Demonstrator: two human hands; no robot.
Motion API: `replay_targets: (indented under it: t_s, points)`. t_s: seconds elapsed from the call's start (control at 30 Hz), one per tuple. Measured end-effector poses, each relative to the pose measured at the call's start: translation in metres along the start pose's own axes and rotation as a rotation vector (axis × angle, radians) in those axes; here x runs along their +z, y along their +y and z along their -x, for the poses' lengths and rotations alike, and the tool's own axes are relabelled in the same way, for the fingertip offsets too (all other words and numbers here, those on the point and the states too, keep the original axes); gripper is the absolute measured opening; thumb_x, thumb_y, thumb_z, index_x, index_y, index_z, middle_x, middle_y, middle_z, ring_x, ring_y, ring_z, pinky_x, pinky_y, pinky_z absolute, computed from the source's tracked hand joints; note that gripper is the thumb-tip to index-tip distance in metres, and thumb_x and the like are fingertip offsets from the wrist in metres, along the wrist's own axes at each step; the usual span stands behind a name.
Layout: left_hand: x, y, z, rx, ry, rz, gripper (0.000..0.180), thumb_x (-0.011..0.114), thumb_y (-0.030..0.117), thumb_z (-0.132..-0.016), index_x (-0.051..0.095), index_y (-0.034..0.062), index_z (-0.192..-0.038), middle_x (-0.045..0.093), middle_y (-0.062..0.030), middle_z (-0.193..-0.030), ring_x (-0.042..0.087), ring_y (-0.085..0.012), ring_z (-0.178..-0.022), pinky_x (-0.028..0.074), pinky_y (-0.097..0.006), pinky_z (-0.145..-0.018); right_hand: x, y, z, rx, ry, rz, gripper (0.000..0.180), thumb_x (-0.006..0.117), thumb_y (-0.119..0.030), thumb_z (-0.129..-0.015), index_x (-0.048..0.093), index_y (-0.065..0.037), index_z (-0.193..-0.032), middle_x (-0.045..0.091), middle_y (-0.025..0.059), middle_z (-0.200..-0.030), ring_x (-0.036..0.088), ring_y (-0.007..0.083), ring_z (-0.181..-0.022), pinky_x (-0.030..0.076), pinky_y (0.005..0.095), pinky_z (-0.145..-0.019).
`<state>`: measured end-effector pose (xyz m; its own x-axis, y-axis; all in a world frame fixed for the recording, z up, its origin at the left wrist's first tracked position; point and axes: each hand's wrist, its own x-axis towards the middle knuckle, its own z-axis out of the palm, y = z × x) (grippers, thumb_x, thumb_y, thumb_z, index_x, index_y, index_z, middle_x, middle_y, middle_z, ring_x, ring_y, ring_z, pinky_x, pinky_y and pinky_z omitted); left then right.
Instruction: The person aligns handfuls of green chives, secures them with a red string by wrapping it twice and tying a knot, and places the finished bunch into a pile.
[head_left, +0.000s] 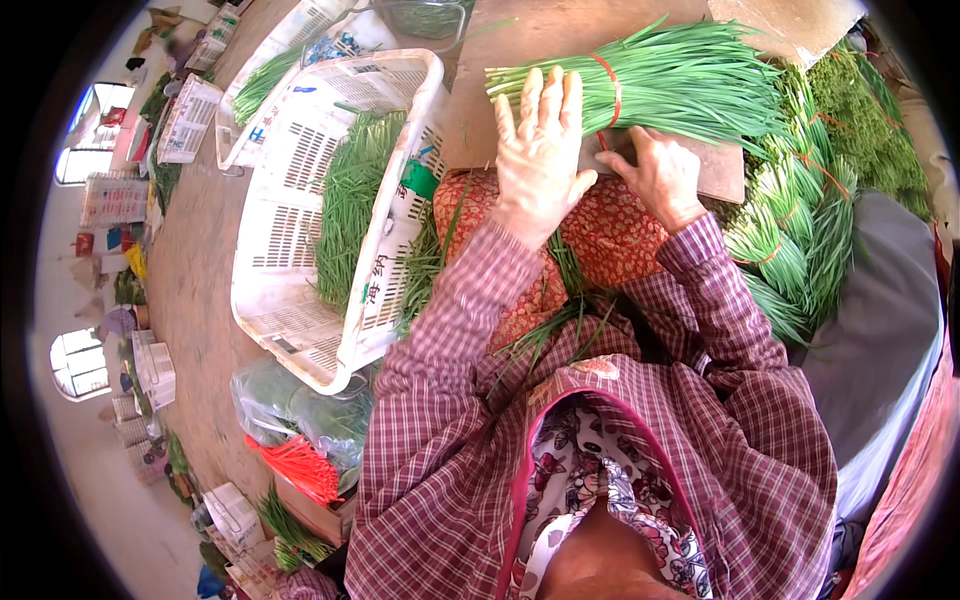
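Note:
A bundle of long green chives [690, 85] lies on a brown board [480, 115], its pale stem ends to the left. Around it runs a red tie [612, 85]. My left hand [540, 150] is open, its fingers stretched flat over the stem end, left of the tie. Just below the bundle, my right hand [660, 175] is closed, with a short red end of the tie showing at its thumb and fingertip. Its other fingertips are partly hidden beneath the leaves.
A white slatted crate [290, 190] with loose chives [355, 210] stands at left. Tied green bundles [800, 220] are stacked at right, beside a person's grey-clothed leg [880, 290]. Lower left lie a clear plastic bag [300, 400] and red ties [300, 468]. A red patterned cloth [610, 245] covers my lap.

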<state>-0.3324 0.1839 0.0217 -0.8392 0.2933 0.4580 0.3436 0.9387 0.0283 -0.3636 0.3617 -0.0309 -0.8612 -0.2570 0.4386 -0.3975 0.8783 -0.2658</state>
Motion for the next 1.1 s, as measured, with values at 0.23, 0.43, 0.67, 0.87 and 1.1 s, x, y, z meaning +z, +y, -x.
replay_targets:
  t_s: [0.23, 0.43, 0.67, 0.87, 1.1]
  points:
    - [0.033, -0.050, -0.056, 0.047, -0.176, -0.160, 0.119, 0.088, 0.039, -0.055, 0.021, 0.0196, -0.152, 0.043, -0.0140, -0.144, 0.042, -0.0308, -0.132, 0.032, -0.051, -0.110, 0.009, 0.003, -0.016, -0.012, -0.170, 0.020, 0.028, 0.068, -0.033, -0.080, 0.063, -0.006, -0.084, 0.067, 0.0163, -0.077, 0.067, 0.0338, -0.072, 0.053, 0.0454, -0.064]
    - [0.024, -0.102, -0.114, 0.016, -0.450, 0.243, 0.112, 0.086, 0.025, -0.056, 0.027, 0.0265, -0.151, 0.054, -0.0160, -0.135, 0.054, -0.0329, -0.121, 0.043, -0.034, -0.102, -0.011, 0.021, -0.041, 0.001, -0.050, -0.466, 0.028, 0.062, -0.034, -0.090, 0.067, -0.006, -0.093, 0.066, 0.0178, -0.075, 0.066, 0.0358, -0.077, 0.051, 0.0436, -0.070]
    - [0.020, -0.121, -0.150, 0.049, -0.629, 0.512, 0.101, 0.081, 0.019, -0.058, 0.037, 0.0250, -0.148, 0.067, -0.0142, -0.115, 0.064, -0.0247, -0.104, 0.048, -0.034, -0.093, -0.007, 0.012, -0.046, -0.197, 0.086, -0.349, 0.030, 0.067, -0.016, -0.085, 0.059, -0.015, -0.114, 0.061, 0.0117, -0.100, 0.063, 0.0342, -0.085, 0.053, 0.0410, -0.072]
    - [0.021, -0.134, -0.163, -0.009, -0.733, 0.683, 0.099, 0.081, 0.012, -0.062, 0.035, 0.0188, -0.149, 0.070, -0.0114, -0.104, 0.066, -0.0181, -0.091, 0.051, -0.030, -0.086, 0.019, -0.001, -0.079, -0.266, 0.178, -0.428, 0.014, 0.067, -0.016, -0.085, 0.064, -0.011, -0.099, 0.060, 0.0105, -0.090, 0.062, 0.0332, -0.080, 0.051, 0.0412, -0.067]
    - [0.004, -0.118, -0.148, 0.054, -0.457, 0.196, 0.112, 0.086, 0.035, -0.059, 0.026, 0.0185, -0.152, 0.042, -0.0178, -0.145, 0.037, -0.0321, -0.137, 0.029, -0.042, -0.114, 0.012, -0.011, -0.100, -0.149, 0.233, -0.544, 0.008, 0.064, -0.013, -0.088, 0.062, -0.008, -0.093, 0.057, 0.0107, -0.084, 0.060, 0.0326, -0.077, 0.049, 0.0369, -0.066]
